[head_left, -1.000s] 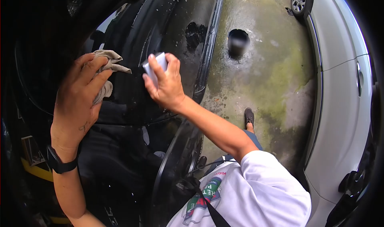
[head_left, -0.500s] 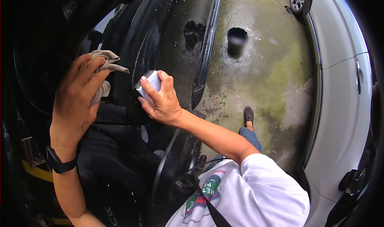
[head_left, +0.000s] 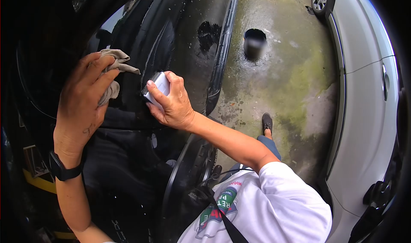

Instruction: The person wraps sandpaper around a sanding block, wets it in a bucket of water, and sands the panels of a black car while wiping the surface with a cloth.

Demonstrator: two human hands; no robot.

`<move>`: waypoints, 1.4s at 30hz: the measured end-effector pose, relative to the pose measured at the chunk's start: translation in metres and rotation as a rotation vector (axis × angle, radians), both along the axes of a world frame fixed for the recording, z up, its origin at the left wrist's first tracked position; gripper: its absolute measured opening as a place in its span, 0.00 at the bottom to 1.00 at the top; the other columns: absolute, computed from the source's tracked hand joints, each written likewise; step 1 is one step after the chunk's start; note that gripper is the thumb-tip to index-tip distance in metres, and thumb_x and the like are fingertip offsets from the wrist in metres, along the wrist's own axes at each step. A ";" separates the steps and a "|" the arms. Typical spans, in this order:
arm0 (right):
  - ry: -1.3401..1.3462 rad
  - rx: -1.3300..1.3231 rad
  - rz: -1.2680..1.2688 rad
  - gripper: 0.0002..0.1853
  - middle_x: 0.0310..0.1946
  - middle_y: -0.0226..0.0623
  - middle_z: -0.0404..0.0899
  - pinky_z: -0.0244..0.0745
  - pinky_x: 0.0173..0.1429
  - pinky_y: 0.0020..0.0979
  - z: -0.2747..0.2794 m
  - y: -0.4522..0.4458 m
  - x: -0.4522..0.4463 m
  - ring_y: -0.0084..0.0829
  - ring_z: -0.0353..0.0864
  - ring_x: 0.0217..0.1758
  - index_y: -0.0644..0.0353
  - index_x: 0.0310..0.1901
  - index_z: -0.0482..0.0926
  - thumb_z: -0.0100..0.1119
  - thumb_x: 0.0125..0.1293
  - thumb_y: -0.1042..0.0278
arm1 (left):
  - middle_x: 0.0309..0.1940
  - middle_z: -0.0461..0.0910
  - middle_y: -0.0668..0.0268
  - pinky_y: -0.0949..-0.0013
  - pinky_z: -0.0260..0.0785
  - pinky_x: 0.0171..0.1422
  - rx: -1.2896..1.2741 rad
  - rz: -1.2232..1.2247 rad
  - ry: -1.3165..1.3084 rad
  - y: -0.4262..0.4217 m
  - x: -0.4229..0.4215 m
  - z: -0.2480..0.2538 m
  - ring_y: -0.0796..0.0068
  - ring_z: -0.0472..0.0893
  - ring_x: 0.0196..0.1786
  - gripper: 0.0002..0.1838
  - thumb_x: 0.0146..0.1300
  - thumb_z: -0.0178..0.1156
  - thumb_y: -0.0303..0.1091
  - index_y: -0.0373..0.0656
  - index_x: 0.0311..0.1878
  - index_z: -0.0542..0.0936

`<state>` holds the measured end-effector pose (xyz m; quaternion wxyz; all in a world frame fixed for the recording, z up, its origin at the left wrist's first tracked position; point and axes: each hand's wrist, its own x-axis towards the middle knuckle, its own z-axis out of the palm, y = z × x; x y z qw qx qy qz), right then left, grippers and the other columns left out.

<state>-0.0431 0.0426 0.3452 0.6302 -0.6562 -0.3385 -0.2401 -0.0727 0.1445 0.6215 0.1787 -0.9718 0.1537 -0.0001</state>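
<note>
My left hand (head_left: 83,99), with a dark watch on its wrist, grips a crumpled beige cloth (head_left: 115,58) beside the black car's body. The cloth's folds stick out past my fingertips. To its right, my right hand (head_left: 173,101) is wrapped round a white hand-held block (head_left: 160,85) with a dark underside. That underside appears to lie against the glossy panel of the black car (head_left: 124,123). The block's exact kind cannot be made out, and my fingers cover part of it.
A dark bucket (head_left: 255,48), partly blurred, stands on the wet, mossy concrete (head_left: 295,84). The silver car (head_left: 364,67) is parked along the right. Water drops and a dark wet patch (head_left: 209,36) mark the black car.
My right hand has shifted slightly upward in view with the block. My left hand and the cloth have moved a little up and to the right; both holds are unchanged.
</note>
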 end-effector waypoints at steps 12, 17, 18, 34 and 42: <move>-0.012 0.028 -0.090 0.38 0.61 0.64 0.64 0.74 0.61 0.52 0.029 0.011 0.047 0.58 0.72 0.56 0.48 0.71 0.76 0.77 0.56 0.64 | 0.68 0.80 0.62 0.55 0.69 0.79 -0.033 -0.011 -0.001 0.000 0.002 0.003 0.53 0.75 0.74 0.28 0.50 0.66 0.14 0.39 0.57 0.85; -0.094 0.031 -0.035 0.37 0.61 0.63 0.65 0.75 0.61 0.52 0.027 0.006 0.049 0.58 0.72 0.57 0.48 0.70 0.76 0.78 0.56 0.63 | 0.68 0.80 0.62 0.56 0.68 0.80 -0.008 0.004 0.017 -0.002 0.005 0.005 0.53 0.75 0.75 0.29 0.49 0.66 0.13 0.39 0.58 0.84; -0.046 0.014 -0.180 0.35 0.59 0.63 0.66 0.75 0.58 0.52 0.028 0.014 0.083 0.58 0.72 0.56 0.48 0.68 0.77 0.76 0.58 0.62 | 0.68 0.80 0.62 0.56 0.68 0.80 -0.035 0.007 0.013 -0.004 0.005 0.005 0.53 0.75 0.75 0.29 0.49 0.66 0.13 0.39 0.58 0.84; 0.130 0.013 -0.350 0.29 0.55 0.64 0.67 0.74 0.58 0.55 0.010 0.026 0.146 0.61 0.71 0.55 0.49 0.65 0.75 0.72 0.64 0.58 | 0.69 0.79 0.63 0.56 0.66 0.82 -0.027 0.037 0.025 -0.006 0.001 0.005 0.54 0.74 0.76 0.30 0.49 0.65 0.13 0.40 0.59 0.84; 0.054 0.009 -0.165 0.36 0.61 0.63 0.65 0.74 0.59 0.52 0.004 0.014 0.053 0.58 0.71 0.55 0.49 0.70 0.75 0.76 0.60 0.60 | 0.70 0.78 0.65 0.56 0.66 0.81 0.062 -0.036 -0.059 -0.002 -0.005 -0.006 0.58 0.74 0.76 0.31 0.53 0.70 0.19 0.43 0.64 0.83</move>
